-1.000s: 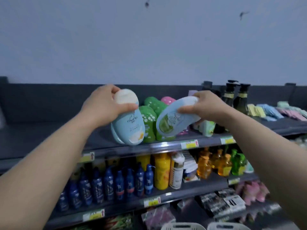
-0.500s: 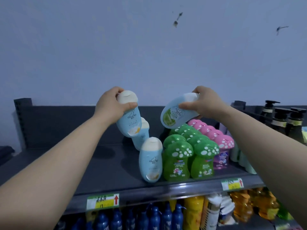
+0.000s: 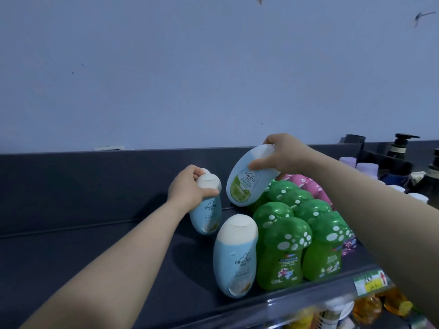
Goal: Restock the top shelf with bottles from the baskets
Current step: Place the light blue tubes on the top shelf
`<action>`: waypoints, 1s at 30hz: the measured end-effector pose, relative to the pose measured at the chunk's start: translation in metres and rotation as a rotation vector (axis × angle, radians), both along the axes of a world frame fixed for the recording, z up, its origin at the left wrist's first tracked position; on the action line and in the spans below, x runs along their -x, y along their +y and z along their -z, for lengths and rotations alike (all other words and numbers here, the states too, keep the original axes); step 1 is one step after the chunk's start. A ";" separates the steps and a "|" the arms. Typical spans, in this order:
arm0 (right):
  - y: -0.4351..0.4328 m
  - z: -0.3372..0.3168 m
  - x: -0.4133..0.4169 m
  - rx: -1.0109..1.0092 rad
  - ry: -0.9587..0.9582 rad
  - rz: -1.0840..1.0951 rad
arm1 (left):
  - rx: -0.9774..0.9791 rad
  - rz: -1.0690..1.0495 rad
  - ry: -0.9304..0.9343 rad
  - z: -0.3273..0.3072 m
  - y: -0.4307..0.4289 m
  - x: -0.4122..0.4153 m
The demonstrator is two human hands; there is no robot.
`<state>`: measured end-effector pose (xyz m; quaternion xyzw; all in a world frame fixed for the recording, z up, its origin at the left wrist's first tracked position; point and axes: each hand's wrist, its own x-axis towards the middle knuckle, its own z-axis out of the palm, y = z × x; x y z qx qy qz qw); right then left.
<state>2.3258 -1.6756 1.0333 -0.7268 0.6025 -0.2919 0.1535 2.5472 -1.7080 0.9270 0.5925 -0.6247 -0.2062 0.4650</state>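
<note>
Presently on the dark grey top shelf [image 3: 95, 257]: a cluster of green mushroom-capped bottles [image 3: 282, 252], standing upright near the front lip, taken here as the landmark. Item one, a pale-blue standing bottle [image 3: 235, 255] with a cream cap, upright, touching the cluster's left side at the front. Item two, a tilted pale-blue bottle [image 3: 207, 214], left of the cluster and behind the standing one; the left hand [image 3: 190, 188] grips it round the cap, fingers and thumb curled; whether its base touches the shelf cannot be told. Item three, a green-labelled bottle [image 3: 244, 186], held aslant above the cluster's rear left corner, cap uppermost; the right hand [image 3: 282, 154] clasps it at the cap end, thumb across the front. Item four, pink bottles [image 3: 306, 184], directly behind the cluster. Item five, dark pump bottles [image 3: 399, 148], well to the cluster's right at the back. Item six, a yellow-and-green price tag [image 3: 370, 281] on the shelf lip, just below the cluster's right side.
</note>
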 end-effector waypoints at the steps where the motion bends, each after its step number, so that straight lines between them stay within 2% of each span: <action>1: -0.003 0.002 -0.001 -0.008 0.004 -0.006 | 0.004 0.013 -0.002 0.003 -0.003 0.001; 8: -0.018 0.008 -0.001 -0.054 0.046 -0.018 | 0.016 0.071 -0.095 0.020 -0.018 0.003; 14: -0.020 0.005 -0.003 -0.094 0.097 -0.050 | 0.082 0.068 -0.254 0.018 -0.017 -0.005; 20: -0.020 0.011 -0.013 -0.145 0.138 -0.196 | 0.070 0.142 -0.256 0.018 -0.011 -0.018; 30: -0.026 0.046 -0.056 -0.209 0.270 -0.344 | 0.045 0.094 -0.243 0.023 -0.004 -0.041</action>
